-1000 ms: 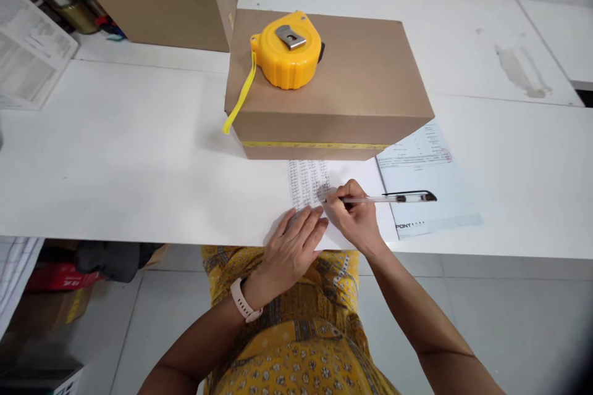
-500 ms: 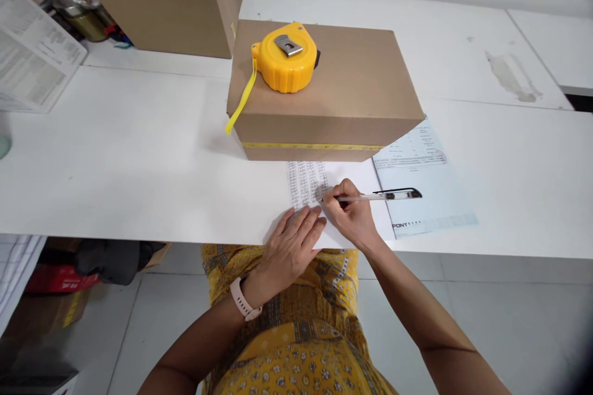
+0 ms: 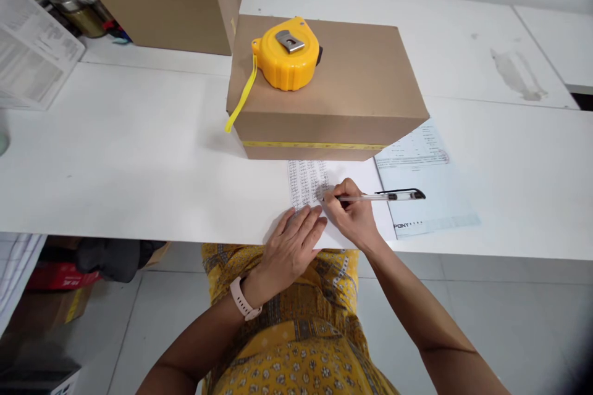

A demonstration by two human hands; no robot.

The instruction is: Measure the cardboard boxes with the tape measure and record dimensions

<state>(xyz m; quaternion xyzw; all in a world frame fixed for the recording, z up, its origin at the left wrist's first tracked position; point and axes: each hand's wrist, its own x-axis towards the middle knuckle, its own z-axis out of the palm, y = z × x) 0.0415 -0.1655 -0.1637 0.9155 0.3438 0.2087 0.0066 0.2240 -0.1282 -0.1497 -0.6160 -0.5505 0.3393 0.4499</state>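
Observation:
Under my hands lies a white sheet of paper (image 3: 359,170) with several columns of handwriting, its far part hidden by a cardboard box. My right hand (image 3: 353,215) pinches a clear pen (image 3: 380,196) with a black cap on its back end, and the tip meets the sheet beside the last column. Flat on the near edge of the paper rests my left hand (image 3: 294,241), fingers stretched out, with a pale watch on the wrist. Just beyond stands the closed cardboard box (image 3: 361,74), with a yellow tape measure (image 3: 288,55) on top and a yellow measuring strip across its front.
A pale blue printed booklet (image 3: 430,188) lies right of the paper, partly behind the box. A taller carton (image 3: 152,0) stands at the back left, near a printed white panel (image 3: 32,43). The white table's (image 3: 139,197) front edge runs just before my body.
The view has shifted very slightly. My right hand stays at nearly the same spot on the sheet with the pen, and my left hand has not moved.

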